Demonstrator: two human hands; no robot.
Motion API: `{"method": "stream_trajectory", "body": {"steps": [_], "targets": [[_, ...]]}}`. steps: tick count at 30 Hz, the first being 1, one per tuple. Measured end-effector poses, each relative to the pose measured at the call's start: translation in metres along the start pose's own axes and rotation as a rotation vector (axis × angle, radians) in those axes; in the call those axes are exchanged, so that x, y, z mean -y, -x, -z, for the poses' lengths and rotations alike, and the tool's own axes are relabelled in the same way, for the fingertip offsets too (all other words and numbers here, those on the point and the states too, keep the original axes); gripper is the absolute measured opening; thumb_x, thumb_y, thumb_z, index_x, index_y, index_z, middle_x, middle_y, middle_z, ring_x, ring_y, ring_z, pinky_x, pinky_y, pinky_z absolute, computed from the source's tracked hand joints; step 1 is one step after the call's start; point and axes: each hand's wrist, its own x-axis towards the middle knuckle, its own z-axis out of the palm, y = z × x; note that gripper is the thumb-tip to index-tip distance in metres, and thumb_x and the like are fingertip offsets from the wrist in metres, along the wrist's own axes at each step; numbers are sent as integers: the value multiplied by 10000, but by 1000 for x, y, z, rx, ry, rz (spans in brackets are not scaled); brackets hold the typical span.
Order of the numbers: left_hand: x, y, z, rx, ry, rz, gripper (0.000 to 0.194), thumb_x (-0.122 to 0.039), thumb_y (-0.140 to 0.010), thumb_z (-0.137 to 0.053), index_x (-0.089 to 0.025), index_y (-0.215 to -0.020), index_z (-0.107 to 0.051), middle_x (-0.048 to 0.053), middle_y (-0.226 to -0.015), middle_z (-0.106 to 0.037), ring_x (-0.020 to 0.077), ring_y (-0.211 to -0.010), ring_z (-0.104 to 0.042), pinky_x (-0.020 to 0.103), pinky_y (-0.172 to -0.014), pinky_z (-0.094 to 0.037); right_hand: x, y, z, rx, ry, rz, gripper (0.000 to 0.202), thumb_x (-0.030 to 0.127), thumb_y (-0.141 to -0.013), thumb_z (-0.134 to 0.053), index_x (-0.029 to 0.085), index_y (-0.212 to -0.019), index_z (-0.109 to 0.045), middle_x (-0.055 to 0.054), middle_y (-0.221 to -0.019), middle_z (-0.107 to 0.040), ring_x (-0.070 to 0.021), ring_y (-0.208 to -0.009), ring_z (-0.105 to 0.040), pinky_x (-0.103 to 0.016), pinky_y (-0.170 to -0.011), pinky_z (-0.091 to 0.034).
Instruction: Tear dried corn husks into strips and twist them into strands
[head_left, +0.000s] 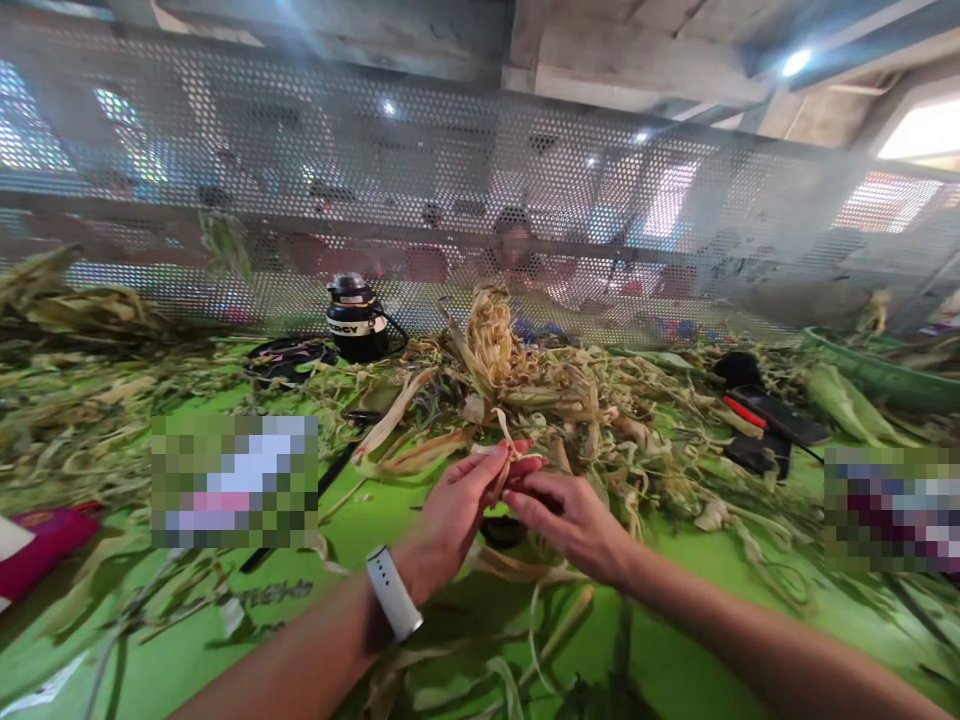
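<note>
Both hands meet over the middle of the green table [187, 650], just in front of a heap of corn husks [570, 400]. The left hand [457, 510], with a white wristband [393, 592] on that wrist, pinches a pale strip of dry husk [508, 440] between thumb and fingertips; the strip curls up out of the grip toward the heap. The right hand [574, 520] comes in from the other side with its fingers bent, their tips against the left hand's, seemingly gripping the same strip lower down, though I cannot see quite what they close on. Held between two hands like that, the strip looks set for pulling or splitting.

Behind the heap lies a tuft of dried corn silk [491, 335], and loose leaves are scattered across the tabletop. A black jar [356, 318] stands near the perforated metal screen [480, 200]; its white label reads partly "RGY". A dark tool with a red part [757, 415] lies well off to the right, and a green tub [877, 375] sits at the far edge.
</note>
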Motion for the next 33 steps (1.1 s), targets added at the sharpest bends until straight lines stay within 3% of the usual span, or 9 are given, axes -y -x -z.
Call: {"method": "stream_trajectory", "body": {"steps": [6, 10, 19, 25, 28, 33], "targets": [[5, 2, -3, -39, -37, -11, 254, -333, -728, -681, -158, -911, -697, 64, -936, -719, 190, -971, -626, 306, -907, -454, -11, -3, -16, 20, -360, -223, 376, 507, -812, -527, 153, -686, -536, 43, -516, -494, -56, -404, -395, -174, -390, -330], [3, 2, -2, -54, -115, -55, 241, -347, -753, -653, -154, -890, -697, 58, -865, -721, 182, -900, -639, 307, -885, -456, -10, -2, -13, -39, -430, -232, 331, 429, -774, -585, 156, -602, -514, 49, -477, -495, -47, -397, -397, -166, -401, -332], [-8, 1, 0, -104, -237, -2, 238, -368, -739, -646, -166, -858, -687, 56, -764, -699, 188, -759, -630, 267, -668, -475, -6, -7, 12, -25, -329, -227, 201, 289, -710, -597, 156, -582, -518, 71, -429, -452, -47, -374, -376, -165, -376, -283], [-3, 0, 4, -119, -281, -82, 234, -378, -717, -670, -185, -848, -685, 23, -757, -658, 142, -707, -584, 234, -671, -450, -12, -9, 15, -68, -265, -167, 320, 426, -823, -491, 169, -633, -505, 52, -473, -463, -77, -419, -428, -189, -415, -346], [-3, 1, 2, -80, -281, -37, 203, -369, -711, -678, -176, -774, -674, 5, -717, -637, 120, -655, -555, 229, -658, -442, -12, -9, 13, -60, -168, -103, 379, 496, -875, -421, 177, -684, -491, 40, -545, -478, -87, -487, -457, -198, -460, -365], [-2, 2, 1, -43, -129, 20, 132, -306, -714, -680, -179, -733, -652, -9, -668, -605, 118, -653, -559, 238, -689, -454, -13, -9, 10, -61, -89, -23, 324, 465, -869, -472, 182, -712, -485, 47, -586, -459, -86, -521, -445, -200, -492, -356]]}}
